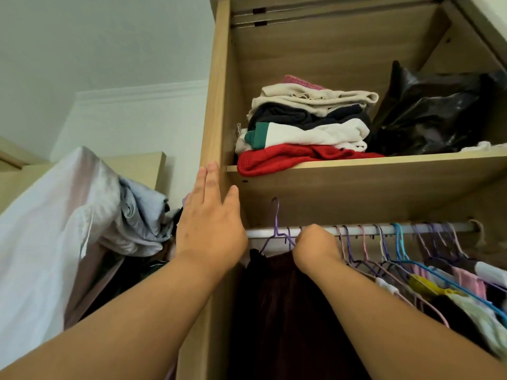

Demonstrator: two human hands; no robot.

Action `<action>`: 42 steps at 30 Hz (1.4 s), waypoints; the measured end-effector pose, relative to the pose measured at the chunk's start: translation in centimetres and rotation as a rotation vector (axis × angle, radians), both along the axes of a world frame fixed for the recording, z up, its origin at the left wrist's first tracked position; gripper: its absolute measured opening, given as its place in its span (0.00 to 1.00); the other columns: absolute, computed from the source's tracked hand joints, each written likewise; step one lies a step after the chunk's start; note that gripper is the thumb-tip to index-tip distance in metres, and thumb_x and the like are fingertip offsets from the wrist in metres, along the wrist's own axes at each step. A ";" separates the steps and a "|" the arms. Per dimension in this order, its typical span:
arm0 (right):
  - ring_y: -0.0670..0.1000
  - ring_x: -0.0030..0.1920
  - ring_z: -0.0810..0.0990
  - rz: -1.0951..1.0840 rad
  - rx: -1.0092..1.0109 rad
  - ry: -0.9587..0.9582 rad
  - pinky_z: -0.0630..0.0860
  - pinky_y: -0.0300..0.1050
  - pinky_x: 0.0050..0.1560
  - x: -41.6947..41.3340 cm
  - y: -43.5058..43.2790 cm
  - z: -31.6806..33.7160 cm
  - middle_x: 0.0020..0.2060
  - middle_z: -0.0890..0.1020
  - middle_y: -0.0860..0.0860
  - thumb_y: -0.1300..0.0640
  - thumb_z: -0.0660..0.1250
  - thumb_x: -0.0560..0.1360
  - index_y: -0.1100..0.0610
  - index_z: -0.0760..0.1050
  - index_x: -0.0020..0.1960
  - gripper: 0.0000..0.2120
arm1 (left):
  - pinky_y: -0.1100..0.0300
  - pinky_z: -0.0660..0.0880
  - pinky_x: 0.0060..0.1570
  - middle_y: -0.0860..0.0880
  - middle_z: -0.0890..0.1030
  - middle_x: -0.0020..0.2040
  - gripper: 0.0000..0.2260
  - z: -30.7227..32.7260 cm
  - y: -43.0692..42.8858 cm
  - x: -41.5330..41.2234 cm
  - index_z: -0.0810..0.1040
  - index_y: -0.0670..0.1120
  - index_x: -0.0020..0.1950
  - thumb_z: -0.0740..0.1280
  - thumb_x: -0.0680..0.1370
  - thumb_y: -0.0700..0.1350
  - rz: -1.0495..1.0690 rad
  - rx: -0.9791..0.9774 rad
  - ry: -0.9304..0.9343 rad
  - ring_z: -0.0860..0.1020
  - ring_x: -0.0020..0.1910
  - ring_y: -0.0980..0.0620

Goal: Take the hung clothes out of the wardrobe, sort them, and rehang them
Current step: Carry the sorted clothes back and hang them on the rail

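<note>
A white rail [365, 229] runs across the wardrobe under a shelf, crowded with several wire hangers [397, 242] in purple, pink and blue that carry clothes [466, 294]. At the rail's left end hangs a dark maroon garment [277, 305] on a purple hanger [275, 226]. My right hand [315, 246] is closed around hanger hooks just under the rail, beside that purple hanger. My left hand [210, 215] lies flat with fingers spread against the wardrobe's left side panel [216, 105], holding nothing.
The shelf [384, 165] above the rail carries a stack of folded clothes [304, 124] and a black plastic bag [436, 113]. Left of the wardrobe, a heap of white and grey-blue garments [82, 215] is draped over something I cannot make out.
</note>
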State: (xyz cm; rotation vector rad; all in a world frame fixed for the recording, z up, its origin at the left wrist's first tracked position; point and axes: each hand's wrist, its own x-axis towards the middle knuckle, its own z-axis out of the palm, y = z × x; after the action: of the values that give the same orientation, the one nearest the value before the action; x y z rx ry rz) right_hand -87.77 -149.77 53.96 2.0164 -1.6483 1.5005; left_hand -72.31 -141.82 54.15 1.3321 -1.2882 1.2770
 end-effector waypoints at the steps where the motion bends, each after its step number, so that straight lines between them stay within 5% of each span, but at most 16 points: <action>1: 0.60 0.53 0.79 0.006 0.011 -0.022 0.70 0.43 0.41 0.4 -0.6 0.1 0.49 0.81 0.60 0.68 0.61 0.73 0.61 0.78 0.47 0.08 | 0.45 0.52 0.74 0.40 0.41 0.78 0.23 0.0 -0.1 0.1 0.64 0.50 0.74 0.57 0.78 0.44 -0.022 -0.012 -0.003 0.40 0.77 0.42; 14: 0.57 0.58 0.78 0.015 0.119 0.026 0.75 0.46 0.52 4.9 -5.9 -2.5 0.56 0.80 0.57 0.66 0.58 0.77 0.63 0.76 0.56 0.11 | 0.50 0.52 0.73 0.43 0.42 0.79 0.15 -1.0 -0.2 0.1 0.76 0.55 0.60 0.55 0.79 0.46 -0.078 -0.061 -0.012 0.40 0.77 0.45; 21: 0.57 0.56 0.79 0.090 0.148 -0.009 0.73 0.44 0.46 4.7 -6.8 -4.0 0.55 0.80 0.57 0.63 0.61 0.77 0.61 0.75 0.57 0.10 | 0.51 0.49 0.73 0.42 0.41 0.78 0.13 -1.1 -0.1 0.2 0.77 0.54 0.57 0.58 0.78 0.44 -0.076 -0.029 -0.003 0.39 0.77 0.45; 26: 0.56 0.57 0.77 0.260 0.025 -0.142 0.70 0.42 0.47 4.0 -6.0 -5.2 0.57 0.79 0.56 0.46 0.67 0.75 0.56 0.62 0.71 0.30 | 0.51 0.49 0.73 0.42 0.42 0.78 0.12 -1.1 0.0 0.1 0.79 0.52 0.54 0.58 0.77 0.44 -0.067 -0.029 0.004 0.40 0.77 0.45; 31: 0.57 0.58 0.77 0.296 -0.106 -0.147 0.72 0.45 0.51 2.5 -4.8 -5.6 0.57 0.79 0.56 0.37 0.66 0.71 0.53 0.57 0.73 0.38 | 0.50 0.50 0.73 0.42 0.43 0.78 0.13 -1.1 0.0 0.1 0.79 0.52 0.56 0.60 0.76 0.43 -0.045 -0.024 0.008 0.42 0.77 0.44; 36: 0.56 0.56 0.77 0.307 -0.181 -0.089 0.74 0.46 0.52 -0.9 -2.3 -6.1 0.55 0.79 0.54 0.36 0.66 0.71 0.50 0.60 0.73 0.36 | 0.46 0.51 0.73 0.38 0.47 0.78 0.11 -2.0 0.2 -0.2 0.80 0.50 0.53 0.63 0.74 0.43 0.001 -0.026 0.001 0.45 0.77 0.40; 42: 0.54 0.61 0.75 0.171 -0.280 0.032 0.72 0.47 0.57 -7.5 1.5 -8.1 0.62 0.77 0.52 0.36 0.65 0.71 0.48 0.62 0.72 0.33 | 0.41 0.49 0.72 0.42 0.52 0.78 0.22 -6.0 -0.2 -3.6 0.73 0.57 0.66 0.64 0.71 0.53 0.013 0.087 -0.063 0.47 0.77 0.43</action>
State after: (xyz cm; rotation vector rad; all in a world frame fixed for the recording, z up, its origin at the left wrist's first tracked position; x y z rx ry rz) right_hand -95.31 -148.23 45.89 2.0530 -1.1997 1.6380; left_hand -75.95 -142.03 48.20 1.3723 -1.3945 1.2944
